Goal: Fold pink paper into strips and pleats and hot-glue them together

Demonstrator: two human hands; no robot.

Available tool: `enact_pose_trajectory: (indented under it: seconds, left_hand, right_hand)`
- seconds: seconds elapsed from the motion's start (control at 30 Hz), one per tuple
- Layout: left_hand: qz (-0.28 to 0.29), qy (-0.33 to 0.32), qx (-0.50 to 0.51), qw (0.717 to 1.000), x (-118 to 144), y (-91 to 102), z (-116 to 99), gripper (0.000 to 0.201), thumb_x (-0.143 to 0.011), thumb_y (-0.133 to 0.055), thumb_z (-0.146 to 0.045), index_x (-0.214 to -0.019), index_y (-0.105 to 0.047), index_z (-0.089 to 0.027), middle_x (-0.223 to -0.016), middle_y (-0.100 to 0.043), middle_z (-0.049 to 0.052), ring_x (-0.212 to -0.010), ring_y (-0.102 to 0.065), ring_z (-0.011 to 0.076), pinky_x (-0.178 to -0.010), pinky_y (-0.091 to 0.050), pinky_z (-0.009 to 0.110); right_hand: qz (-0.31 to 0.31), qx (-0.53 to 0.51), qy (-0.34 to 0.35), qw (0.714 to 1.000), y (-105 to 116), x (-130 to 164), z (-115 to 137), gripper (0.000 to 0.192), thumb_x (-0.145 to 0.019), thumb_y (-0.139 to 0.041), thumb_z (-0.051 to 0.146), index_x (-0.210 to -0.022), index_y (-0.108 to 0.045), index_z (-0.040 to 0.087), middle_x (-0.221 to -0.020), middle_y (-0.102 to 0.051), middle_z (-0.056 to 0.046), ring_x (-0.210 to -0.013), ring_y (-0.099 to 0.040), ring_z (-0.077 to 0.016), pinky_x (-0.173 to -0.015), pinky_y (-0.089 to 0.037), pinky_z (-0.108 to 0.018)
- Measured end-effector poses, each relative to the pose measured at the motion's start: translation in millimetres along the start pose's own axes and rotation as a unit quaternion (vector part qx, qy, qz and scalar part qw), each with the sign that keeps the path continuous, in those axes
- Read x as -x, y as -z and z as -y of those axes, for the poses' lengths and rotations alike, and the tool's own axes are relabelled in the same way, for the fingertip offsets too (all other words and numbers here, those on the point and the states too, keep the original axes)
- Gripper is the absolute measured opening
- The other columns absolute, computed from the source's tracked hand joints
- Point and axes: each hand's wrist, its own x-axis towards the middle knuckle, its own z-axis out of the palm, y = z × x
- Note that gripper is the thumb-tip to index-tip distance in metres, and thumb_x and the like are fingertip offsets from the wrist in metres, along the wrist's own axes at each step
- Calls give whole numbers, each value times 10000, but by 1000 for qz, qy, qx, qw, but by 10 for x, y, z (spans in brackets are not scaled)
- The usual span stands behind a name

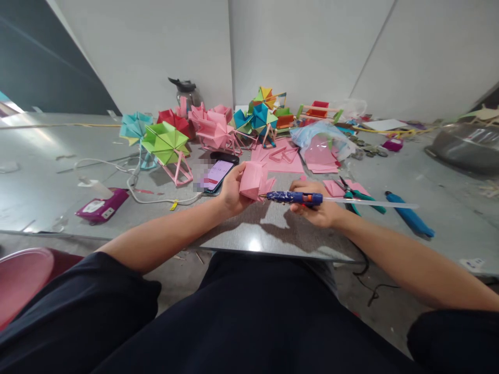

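Observation:
My left hand [235, 193] is closed around a folded pink paper piece [251, 180], held just above the front of the table. In my right hand [317, 212] is a blue hot glue gun [290, 197], with a long clear glue stick [370, 202] sticking out of its back. The nozzle points left and meets, or nearly meets, the lower right edge of the pink paper; contact is too small to tell. Beyond my hands lie flat pink paper sheets [286, 162] with a pink triangular frame on top.
Behind stand several folded-paper wheels, including a green one [166, 141] and a pink one [214, 127]. A phone [218, 174] lies left of my left hand. Green-handled pliers [364, 200] and a blue tool [409, 214] lie right. A purple power socket [102, 205] sits far left.

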Motion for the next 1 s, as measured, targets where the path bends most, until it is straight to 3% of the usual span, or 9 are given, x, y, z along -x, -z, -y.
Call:
enact_pose_trajectory:
  seconds: [0.23,0.43,0.63,1.0]
  left_hand:
    - [-8,-2,-3,1000,45,-58,-19,291,-961,-625,-415,-970,-723,-142,-793,-752,81,-733,-757,249,-643,-608,353]
    - [-11,1,6,1000,60,-59,-24,297,-930,-664,-422,-1028,-730,-150,-817,-769,83,-800,-778,275,-790,-638,417]
    - [14,20,7,1000,73,-67,-30,319,-960,-617,-416,-1041,-734,-130,-856,-796,104,-739,-772,254,-688,-632,379]
    - [49,24,-20,998,47,2,13,398,-972,-605,-454,-1096,-770,-114,-950,-820,133,-826,-794,249,-758,-643,370]
  right_hand:
    - [-25,19,-28,999,38,26,-19,481,-1042,-615,569,-713,-583,219,-744,-583,-38,-641,-531,-182,-600,-380,-330]
    - [-37,28,-25,999,60,42,-58,452,-1029,-639,544,-728,-612,209,-761,-598,-40,-634,-557,-173,-590,-397,-320]
    - [-60,41,-34,997,75,36,-90,476,-1019,-638,571,-699,-592,221,-707,-575,-34,-629,-544,-187,-594,-390,-339]
    - [-128,152,-20,980,76,21,-99,390,-1011,-643,537,-759,-604,243,-775,-653,-55,-684,-614,-207,-629,-436,-347]
